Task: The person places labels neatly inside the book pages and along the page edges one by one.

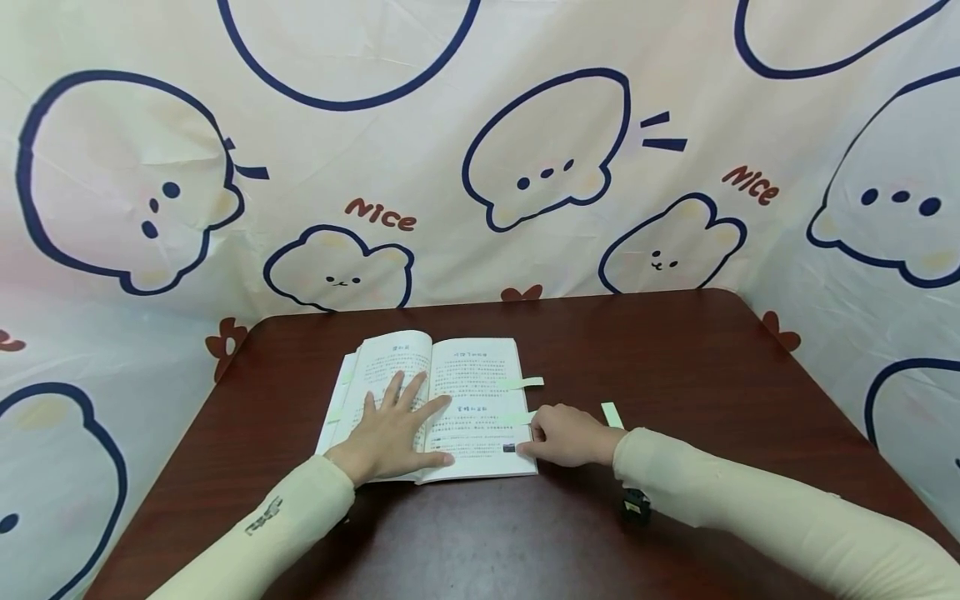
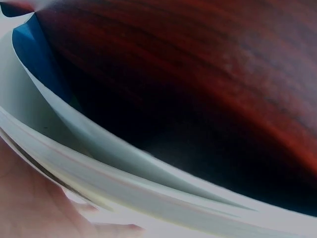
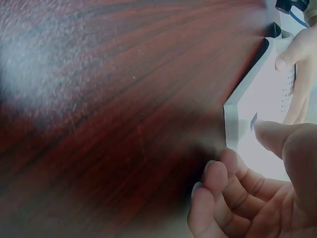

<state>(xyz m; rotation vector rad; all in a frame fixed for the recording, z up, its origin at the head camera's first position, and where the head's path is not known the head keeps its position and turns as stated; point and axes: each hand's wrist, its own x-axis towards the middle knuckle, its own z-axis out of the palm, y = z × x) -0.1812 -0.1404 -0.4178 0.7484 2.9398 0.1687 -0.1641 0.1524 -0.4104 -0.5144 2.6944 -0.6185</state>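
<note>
An open book (image 1: 480,367) with printed pages lies on the dark wooden table. Spread flat across its left page is my left hand (image 1: 386,437), with fingertips reaching over the central fold. At the lower right edge, my right hand (image 1: 566,435) pinches the book's corner; in the right wrist view the thumb (image 3: 272,136) lies on the page and the other fingers curl at the edge. Pale green tabs (image 1: 534,382) stick out from the right page, one beside my right hand. The left wrist view shows bowed page edges (image 2: 124,173) and a blue piece (image 2: 39,59).
Another pale green strip (image 1: 612,414) lies on the table (image 1: 675,358), just beyond my right wrist. A cloth with cartoon drawings (image 1: 435,167) hangs behind and beside the table. A small black device (image 1: 636,506) sits under the right sleeve.
</note>
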